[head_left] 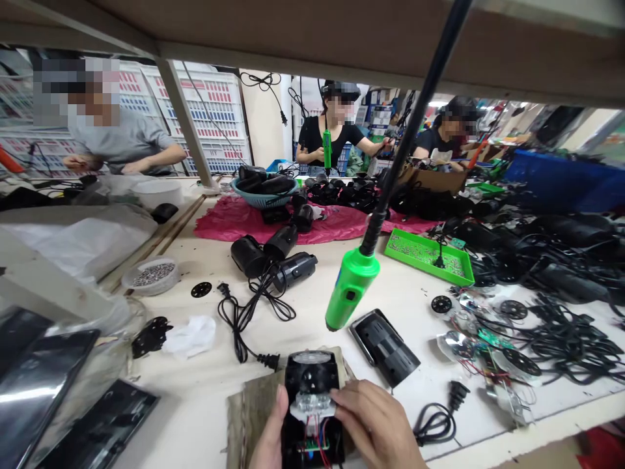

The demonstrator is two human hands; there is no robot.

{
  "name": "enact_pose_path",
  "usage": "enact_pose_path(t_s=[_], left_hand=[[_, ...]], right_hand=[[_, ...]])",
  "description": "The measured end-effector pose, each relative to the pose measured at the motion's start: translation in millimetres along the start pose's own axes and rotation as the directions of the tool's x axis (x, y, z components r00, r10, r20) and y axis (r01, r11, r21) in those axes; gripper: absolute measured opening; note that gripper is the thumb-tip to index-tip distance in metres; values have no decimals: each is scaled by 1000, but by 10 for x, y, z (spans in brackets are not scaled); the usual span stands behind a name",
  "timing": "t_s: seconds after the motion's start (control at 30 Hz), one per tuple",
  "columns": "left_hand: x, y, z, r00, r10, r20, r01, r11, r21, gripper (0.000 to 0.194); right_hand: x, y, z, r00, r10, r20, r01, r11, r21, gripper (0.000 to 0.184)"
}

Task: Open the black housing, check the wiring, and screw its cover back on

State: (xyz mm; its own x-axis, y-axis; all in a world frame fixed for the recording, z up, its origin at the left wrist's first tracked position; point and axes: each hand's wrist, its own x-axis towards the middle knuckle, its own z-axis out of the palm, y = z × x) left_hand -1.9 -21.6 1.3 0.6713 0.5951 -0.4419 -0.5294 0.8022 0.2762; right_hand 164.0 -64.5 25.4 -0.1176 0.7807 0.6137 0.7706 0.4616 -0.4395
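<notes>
Workbench surface (185, 397) is white and carries parts in loose groups. Black plastic housing (310, 381) rests at the near edge on a burlap-type pad (249, 410), with red and blue wires exiting its lower end. Left hand (273, 433) grips the housing's left side, thumb pressed against it. Right hand (374, 423) closes over a clear plastic insert (312, 405) seated on the housing, fingers lying across it. Green electric screwdriver (351, 290) hangs above the bench, near the housing and touching neither hand. Black cover plate (385, 348) lies just beside the pad. Green tray (427, 257) of small parts sits farther out. Two co-workers (332, 130) work across the bench; a third person (122, 140) works at left.
</notes>
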Motion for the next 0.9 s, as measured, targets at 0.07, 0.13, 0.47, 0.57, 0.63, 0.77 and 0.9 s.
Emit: enact_pose_path(t_s=[0.07,0.13,0.47,0.57,0.63,0.77,0.9], left_hand=[[4,0,11,1000,19,-21,-19,1000,-1,46],[6,-3,21,999,33,-33,-33,999,0,43],[17,-48,-40,995,22,-100,-24,1000,-14,54],[35,-62,-72,993,41,-108,-44,999,-24,51],[37,-60,-95,992,57,-112,-61,998,-35,52],[26,-30,-142,990,108,-92,-115,991,-65,59],[38,-7,-174,985,169,27,-165,980,-114,65]], right_hand=[[-7,2,11,1000,23,-18,-23,1000,10,14],[-17,9,25,998,52,-45,-52,999,0,16],[-26,30,50,997,79,-8,-78,996,47,20],[-22,35,36,997,67,33,-69,996,57,18],[-33,51,10,993,118,17,-119,990,81,10],[-117,161,-122,977,196,-86,-200,979,-37,20],[-252,375,-329,970,220,-100,-237,947,-216,16]])
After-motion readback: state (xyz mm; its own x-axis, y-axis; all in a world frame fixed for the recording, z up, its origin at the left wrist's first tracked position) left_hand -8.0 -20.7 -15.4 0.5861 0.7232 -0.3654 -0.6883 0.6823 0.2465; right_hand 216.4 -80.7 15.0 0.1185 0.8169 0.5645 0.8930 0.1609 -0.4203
